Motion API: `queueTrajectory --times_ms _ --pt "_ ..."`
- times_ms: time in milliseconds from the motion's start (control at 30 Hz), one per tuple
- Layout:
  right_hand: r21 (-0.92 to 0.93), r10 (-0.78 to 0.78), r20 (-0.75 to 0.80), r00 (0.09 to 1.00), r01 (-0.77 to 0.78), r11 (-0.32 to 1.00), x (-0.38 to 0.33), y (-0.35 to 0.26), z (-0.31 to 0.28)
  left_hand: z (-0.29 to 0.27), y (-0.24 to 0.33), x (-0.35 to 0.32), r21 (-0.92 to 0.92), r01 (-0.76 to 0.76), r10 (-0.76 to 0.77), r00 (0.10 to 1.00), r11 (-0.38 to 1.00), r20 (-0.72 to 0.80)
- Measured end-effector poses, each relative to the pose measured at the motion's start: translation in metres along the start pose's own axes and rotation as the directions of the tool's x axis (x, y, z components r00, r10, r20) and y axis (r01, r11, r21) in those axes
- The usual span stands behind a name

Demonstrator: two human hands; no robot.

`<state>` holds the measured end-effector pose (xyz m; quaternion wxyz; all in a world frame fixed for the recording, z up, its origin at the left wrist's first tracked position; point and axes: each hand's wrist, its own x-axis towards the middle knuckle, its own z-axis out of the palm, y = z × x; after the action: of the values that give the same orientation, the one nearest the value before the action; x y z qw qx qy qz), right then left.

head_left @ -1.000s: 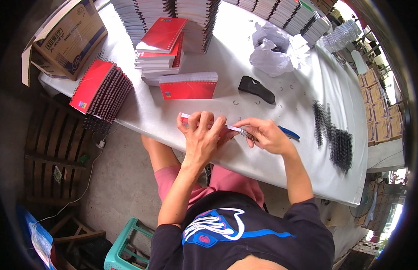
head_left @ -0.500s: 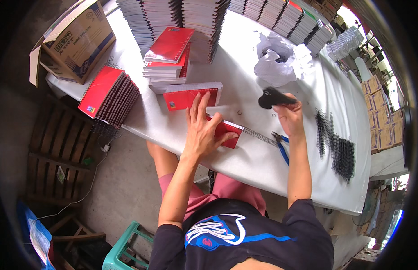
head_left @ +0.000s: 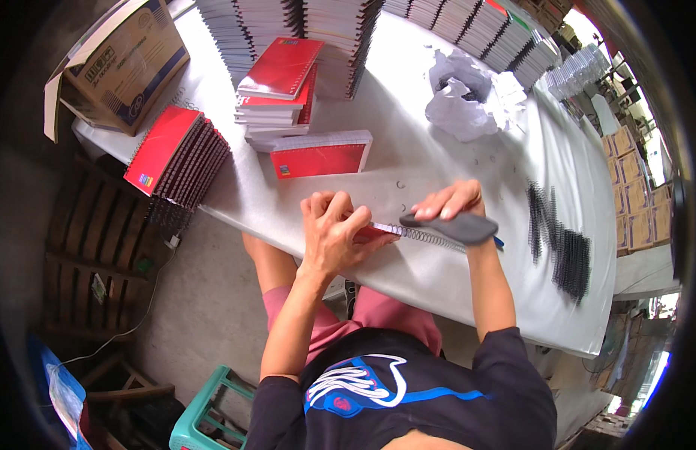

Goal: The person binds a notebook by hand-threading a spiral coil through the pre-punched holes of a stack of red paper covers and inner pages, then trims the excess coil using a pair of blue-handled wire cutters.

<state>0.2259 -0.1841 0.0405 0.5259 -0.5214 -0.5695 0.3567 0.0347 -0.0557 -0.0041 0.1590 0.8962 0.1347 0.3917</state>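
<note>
Your table [head_left: 468, 150] runs diagonally, near edge just under your forearms, far side walled by notebook stacks [head_left: 303, 30]; bare surface lies mid-table between the red notebook pile [head_left: 280, 82] and the crumpled paper [head_left: 464, 94], and more toward the right end past the black coils [head_left: 561, 244]. A cardboard box [head_left: 119, 64] overhangs the left corner, with a fanned row of red notebooks [head_left: 175, 161] hanging off the edge beside it. One red notebook [head_left: 321, 156] lies flat just ahead of your hands. The notebook you're working on [head_left: 370, 234] sits at the near edge, mostly hidden under your left hand [head_left: 333, 232], which presses flat on it, fingers spread, not clenched. Only its red corner and wire spiral [head_left: 426, 237] show; the spiral's long axis runs left to right, tilting slightly down to the right, along the table edge. Your right hand [head_left: 449, 202] is closed on a dark grey tool [head_left: 456, 225] lying over the spiral's right end; tool's working end is hard to make out. Something blue [head_left: 498, 242] pokes out behind it, unclear.
</note>
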Motion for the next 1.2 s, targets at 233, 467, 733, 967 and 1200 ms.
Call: queueTrajectory --times_ms 233,467,733,967,1200 --pt "0.221 -0.065 -0.061 0.996 0.077 0.972 -0.002 -0.003 0.018 -0.006 0.005 -0.002 -0.136 0.079 -0.094 0.99 0.988 -0.108" --pt "-0.277 0.126 -0.111 0.986 -0.153 0.949 0.009 -0.001 0.022 0.004 -0.006 0.0 -0.385 0.197 -0.26 0.958 0.902 -0.12" --pt "-0.167 0.074 -0.268 0.961 -0.122 0.978 0.017 0.006 0.017 0.019 -0.019 0.004 -0.63 0.263 -0.357 0.934 0.731 -0.025" --pt "0.276 -0.109 -0.237 0.966 0.174 0.945 0.023 0.01 0.025 0.024 -0.022 0.003 -0.67 0.295 -0.371 0.928 0.681 0.031" --pt "-0.113 -0.022 -0.101 0.995 0.01 0.994 0.04 -0.001 0.037 0.024 -0.021 0.0 -0.689 0.3 -0.368 0.928 0.66 0.051"
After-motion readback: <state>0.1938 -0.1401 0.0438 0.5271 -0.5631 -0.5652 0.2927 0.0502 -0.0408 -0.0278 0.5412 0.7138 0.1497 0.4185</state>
